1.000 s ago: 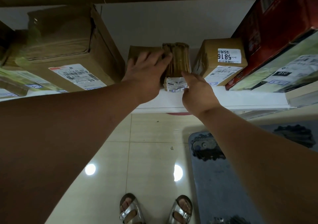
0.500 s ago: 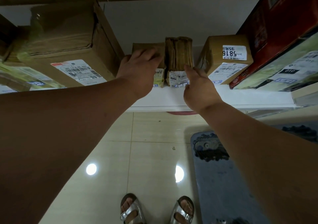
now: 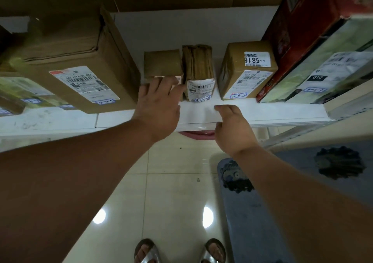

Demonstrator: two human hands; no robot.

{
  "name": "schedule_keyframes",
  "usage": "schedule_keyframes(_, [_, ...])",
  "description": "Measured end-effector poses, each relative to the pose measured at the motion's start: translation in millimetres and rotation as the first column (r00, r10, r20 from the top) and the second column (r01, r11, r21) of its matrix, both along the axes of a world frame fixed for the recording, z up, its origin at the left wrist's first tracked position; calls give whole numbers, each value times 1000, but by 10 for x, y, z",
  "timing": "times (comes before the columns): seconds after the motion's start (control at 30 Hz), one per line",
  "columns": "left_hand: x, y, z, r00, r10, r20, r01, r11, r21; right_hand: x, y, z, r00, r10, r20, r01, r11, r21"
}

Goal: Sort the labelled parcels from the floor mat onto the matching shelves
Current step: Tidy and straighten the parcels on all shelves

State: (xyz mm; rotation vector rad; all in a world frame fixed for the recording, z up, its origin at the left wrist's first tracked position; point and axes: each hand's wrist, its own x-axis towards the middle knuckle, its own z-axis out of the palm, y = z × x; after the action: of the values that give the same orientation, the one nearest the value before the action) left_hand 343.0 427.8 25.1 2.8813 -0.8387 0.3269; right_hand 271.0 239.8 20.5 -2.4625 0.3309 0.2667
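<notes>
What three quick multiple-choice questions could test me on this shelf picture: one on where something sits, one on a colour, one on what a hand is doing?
1. Where does the crumpled paper-wrapped parcel stand?
A. On the floor mat
B. Between the small brown box and the box marked 5816
C. On top of the red carton

2. What colour is the shelf board?
A. White
B. Black
C. Green

3. What is the right hand doing?
A. Gripping the crumpled parcel
B. Lifting the 5816 box
C. Hanging open above the shelf edge, holding nothing

Answers: 1 B, it stands upright between those two boxes. 2 A, the board shows white. 3 C, its fingers are relaxed and clear of every parcel.
</notes>
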Motion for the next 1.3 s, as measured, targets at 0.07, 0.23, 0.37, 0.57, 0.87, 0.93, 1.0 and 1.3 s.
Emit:
schedule_keyframes(0.07, [-133, -10, -90, 997, -35, -72, 38, 999, 39, -104, -59, -77, 999, -9, -31, 9, 1000, -16])
schedule_keyframes(0.23, [-402, -191, -210, 931, -97, -351, 164, 972, 168, -302, -299, -296, 991, -53, -121, 43, 996, -82])
schedule_keyframes(0.37, [-455, -547, -278, 892, -130, -432, 220, 961, 166, -326, -583, -409, 989, -96, -111, 81, 987, -136])
schedule_keyframes(0.57, [-408, -1279, -420, 842, -141, -521, 231, 966, 112, -389, -1120, -519, 987, -153, -44, 139, 965, -223])
schedule_keyframes(0.87, [-248, -1942, -735, 860, -227, -457, 301, 949, 97, -223, -1731, -752, 975, -219, 34, 217, 914, -344])
schedule_keyframes(0.93, [-210, -2004, -845, 891, -247, -382, 302, 949, 93, -150, -1820, -823, 967, -251, 46, 252, 907, -338])
schedule_keyframes(1.0, [-184, -2030, -930, 913, -251, -322, 299, 948, 107, -111, -1877, -900, 962, -266, 67, 272, 899, -344])
schedule_keyframes(1.3, [-188, -2073, -1197, 962, -189, -199, 206, 976, 68, -73, -1994, -1130, 945, -231, 230, 311, 852, -422])
